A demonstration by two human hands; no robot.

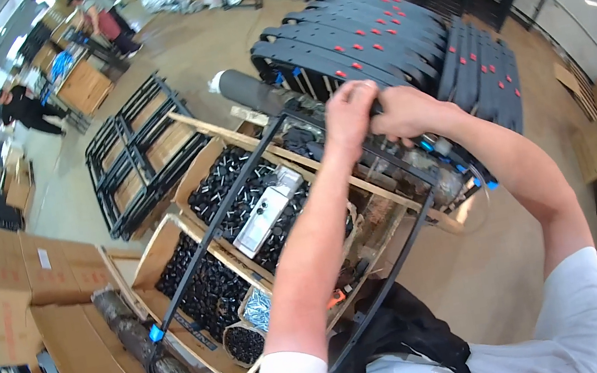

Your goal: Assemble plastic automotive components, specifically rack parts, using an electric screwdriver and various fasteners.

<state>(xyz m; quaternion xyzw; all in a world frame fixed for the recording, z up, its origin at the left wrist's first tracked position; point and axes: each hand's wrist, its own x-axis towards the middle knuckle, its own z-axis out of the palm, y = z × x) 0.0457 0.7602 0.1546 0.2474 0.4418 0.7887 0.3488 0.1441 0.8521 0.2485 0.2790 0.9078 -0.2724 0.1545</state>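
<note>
Frame (head cam): black metal-looking frame (222, 221), skinny straight bars with sharp corners at the far end, plus a bright blue piece (156, 334) at the left bend
Where it's at: stretched over the wooden bins full of small black parts (232, 170)
Left hand (350, 117): fingers curled tight by the far bar
Right hand (412, 112): curled too, right beside the left; can't tell what either's pinching, fingers hide it

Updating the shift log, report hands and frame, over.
Left hand, right hand close together, curled; grip unclear. Black metal frame across parts bins. Nothing visibly blocking either hand.
</note>
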